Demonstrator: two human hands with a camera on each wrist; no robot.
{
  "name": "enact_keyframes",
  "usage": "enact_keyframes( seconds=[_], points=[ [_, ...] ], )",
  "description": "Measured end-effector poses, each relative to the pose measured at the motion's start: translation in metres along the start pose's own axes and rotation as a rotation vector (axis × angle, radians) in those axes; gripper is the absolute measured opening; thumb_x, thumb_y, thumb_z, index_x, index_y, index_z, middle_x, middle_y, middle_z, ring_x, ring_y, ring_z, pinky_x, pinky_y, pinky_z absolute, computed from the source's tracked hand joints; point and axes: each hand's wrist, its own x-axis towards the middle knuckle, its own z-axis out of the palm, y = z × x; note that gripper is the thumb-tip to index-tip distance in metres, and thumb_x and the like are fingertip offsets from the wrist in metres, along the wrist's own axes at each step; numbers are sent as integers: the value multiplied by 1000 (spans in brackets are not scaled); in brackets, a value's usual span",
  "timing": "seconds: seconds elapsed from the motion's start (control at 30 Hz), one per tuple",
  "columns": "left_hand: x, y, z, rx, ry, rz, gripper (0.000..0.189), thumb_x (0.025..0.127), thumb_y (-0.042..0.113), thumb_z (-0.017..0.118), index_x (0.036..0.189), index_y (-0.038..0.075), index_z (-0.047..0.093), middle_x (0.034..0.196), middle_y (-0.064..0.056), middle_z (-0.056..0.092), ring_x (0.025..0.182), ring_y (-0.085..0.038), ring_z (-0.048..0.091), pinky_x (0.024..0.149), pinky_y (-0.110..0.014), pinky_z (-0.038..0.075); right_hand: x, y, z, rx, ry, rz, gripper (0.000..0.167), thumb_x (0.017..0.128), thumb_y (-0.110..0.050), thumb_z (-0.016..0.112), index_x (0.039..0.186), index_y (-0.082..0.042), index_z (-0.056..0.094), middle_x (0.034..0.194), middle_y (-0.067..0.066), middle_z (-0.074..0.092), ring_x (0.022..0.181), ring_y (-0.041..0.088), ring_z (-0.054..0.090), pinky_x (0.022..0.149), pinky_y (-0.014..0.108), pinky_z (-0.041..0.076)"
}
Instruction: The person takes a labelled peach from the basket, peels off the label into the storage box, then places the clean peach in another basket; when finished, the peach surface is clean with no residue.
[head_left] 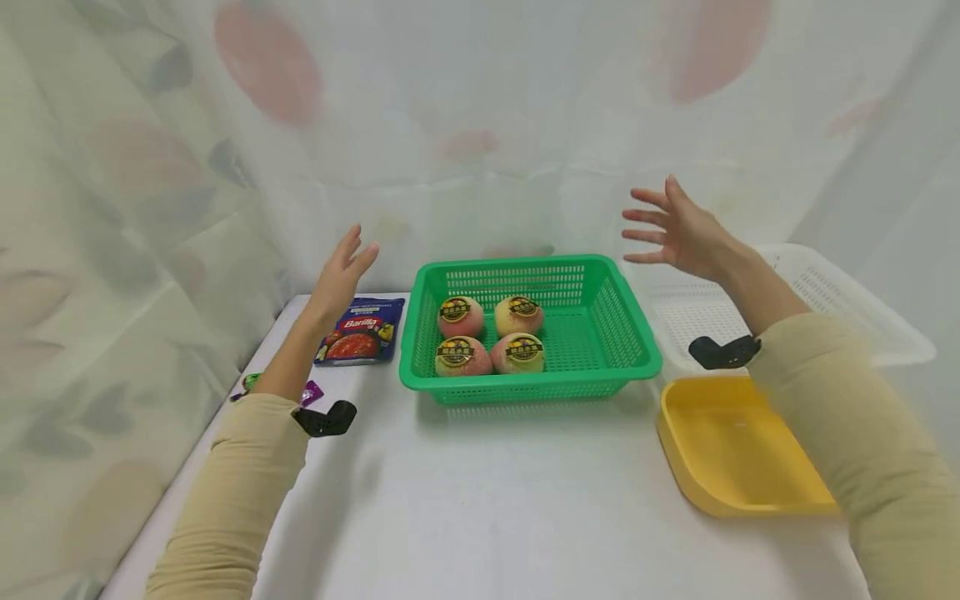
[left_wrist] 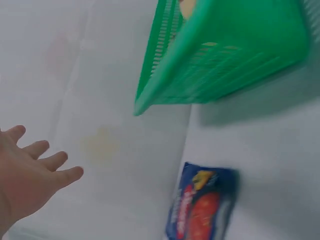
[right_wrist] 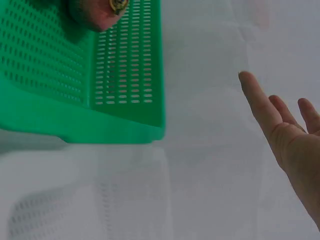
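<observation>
Both hands are raised with nothing in them, one on each side of a green perforated basket [head_left: 600, 333]. My left hand [head_left: 337, 279] has straight fingers and is above a blue Barilla sauce pouch [head_left: 360, 332]. Fingers spread apart, my right hand [head_left: 678, 231] hangs in the air beyond the basket's right end. Several pink and yellow peaches with black-and-gold labels, among them a front peach [head_left: 462, 357], lie in the basket's left half. In the left wrist view the fingers [left_wrist: 55, 161] extend away from the basket; the right wrist view shows the right hand [right_wrist: 290, 130] apart from it too.
A white perforated basket [head_left: 892, 325] stands at the right, behind a yellow tray [head_left: 697, 475]. Small purple packet [head_left: 311, 392] and green packet [head_left: 251, 381] lie near the left table edge. Patterned curtains [head_left: 480, 100] hang behind and at the left.
</observation>
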Motion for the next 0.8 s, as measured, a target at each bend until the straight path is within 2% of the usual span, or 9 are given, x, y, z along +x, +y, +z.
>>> enact_keyframes(
  seconds=[0.1,0.2,0.37,0.53,0.67,0.8],
  points=[
    [-13,-18,12,-149,-37,-43,72,98,46,44,155,20,7,157,-13,10,141,-33,13,111,-58,14,3,29,-1,143,-78,65,78,95,-60,30,154,-16,3,157,18,1,140,40,9,102,53,33],
    [-25,-36,26,-232,-79,-76,71,99,40,47,155,18,9,156,-16,14,140,-34,19,108,-58,22,8,56,3,188,-147,130,80,96,-60,28,154,-13,0,156,22,-1,140,43,6,105,57,25],
    [-45,-56,48,-331,-138,-99,68,100,31,49,154,15,12,155,-19,15,138,-36,22,105,-59,29,19,90,18,134,-222,214,76,100,-56,21,153,-8,-2,154,27,2,138,47,10,103,60,26],
    [-60,-67,64,-427,-150,-115,65,99,23,52,153,14,17,154,-17,18,137,-36,25,104,-57,33,27,109,34,88,-272,289,72,101,-54,18,153,-6,0,153,28,5,137,48,12,102,62,27],
    [-68,-70,73,-448,-131,-129,64,97,19,56,152,15,23,154,-16,19,135,-36,30,103,-54,35,31,119,44,46,-297,347,70,103,-49,26,153,-6,3,153,28,6,137,47,12,101,62,32],
    [-76,-71,80,-452,-120,-132,66,94,16,61,151,16,28,153,-16,20,132,-36,34,103,-48,38,36,126,53,-21,-326,392,66,103,-36,38,153,-9,5,154,25,7,138,45,13,99,59,38]
  ],
)
